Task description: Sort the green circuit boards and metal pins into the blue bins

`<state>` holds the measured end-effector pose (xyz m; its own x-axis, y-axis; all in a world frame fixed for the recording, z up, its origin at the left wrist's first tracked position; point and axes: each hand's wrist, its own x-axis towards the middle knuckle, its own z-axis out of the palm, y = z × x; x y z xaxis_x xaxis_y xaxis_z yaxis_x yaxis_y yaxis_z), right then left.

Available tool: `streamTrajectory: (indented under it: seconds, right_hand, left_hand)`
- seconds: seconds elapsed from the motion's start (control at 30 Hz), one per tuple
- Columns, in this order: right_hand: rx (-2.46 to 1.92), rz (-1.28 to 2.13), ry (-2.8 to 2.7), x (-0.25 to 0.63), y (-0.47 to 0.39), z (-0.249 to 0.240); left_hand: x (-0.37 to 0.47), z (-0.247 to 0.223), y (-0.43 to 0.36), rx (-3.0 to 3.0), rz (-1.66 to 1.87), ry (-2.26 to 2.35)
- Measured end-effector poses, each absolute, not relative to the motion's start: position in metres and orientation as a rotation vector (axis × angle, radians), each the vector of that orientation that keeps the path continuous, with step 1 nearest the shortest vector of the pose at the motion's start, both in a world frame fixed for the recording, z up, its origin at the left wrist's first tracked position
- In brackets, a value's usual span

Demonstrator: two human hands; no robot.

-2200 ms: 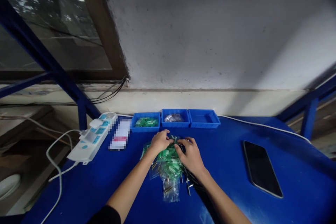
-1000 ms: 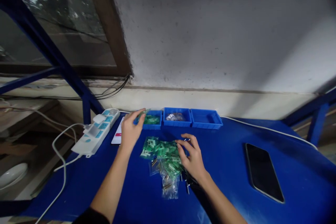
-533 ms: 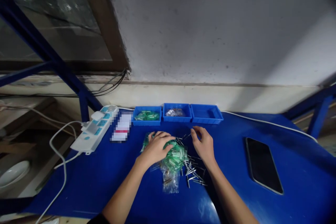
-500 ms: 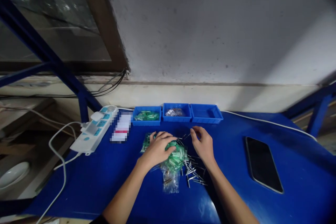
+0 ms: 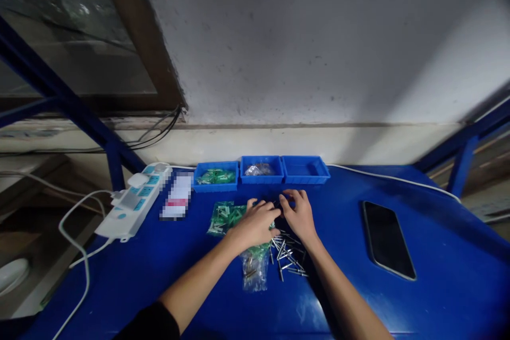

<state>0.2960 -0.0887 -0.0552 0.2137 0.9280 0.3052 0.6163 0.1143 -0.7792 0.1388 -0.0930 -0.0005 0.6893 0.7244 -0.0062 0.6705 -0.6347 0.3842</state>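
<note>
My left hand (image 5: 257, 227) lies over a heap of small clear bags of green plastic pieces (image 5: 227, 217), its fingers apart and pointing right. Its fingertips come close to my right hand (image 5: 298, 216), which is curled with thumb and fingers drawn in at the top of the metal pins. Whatever is between those right fingers is too small and dark to make out. Loose silver pins, like pop rivets (image 5: 287, 259), lie scattered below and between the hands. A clear bag with brass-coloured pieces (image 5: 255, 272) sits in front of the green ones.
Along the wall stand three blue bins: a left bin (image 5: 215, 188) with green bags, a middle bin (image 5: 261, 179) with a clear bag, and a right bin (image 5: 306, 179). A power strip (image 5: 135, 202) and a blurred paper (image 5: 177, 194) are at left, a phone (image 5: 388, 239) at right.
My left hand has slid right across the green bags, uncovering some at its left. My right hand is now closer to it. The whole view has shifted slightly.
</note>
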Motion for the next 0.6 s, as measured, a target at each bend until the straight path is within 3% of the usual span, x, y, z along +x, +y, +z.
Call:
streamTrajectory:
  seconds: [0.33, 0.6]
  right_hand:
    - [-1.458, 0.523, -1.69, 0.284, -0.095, -0.047]
    - [-1.195, 0.485, -2.187, 0.256, -0.119, -0.03]
  left_hand:
    - [0.109, -0.001, -0.095, 2.38, 0.681, 1.202]
    - [0.083, -0.018, -0.102, 2.031, 0.951, 1.167]
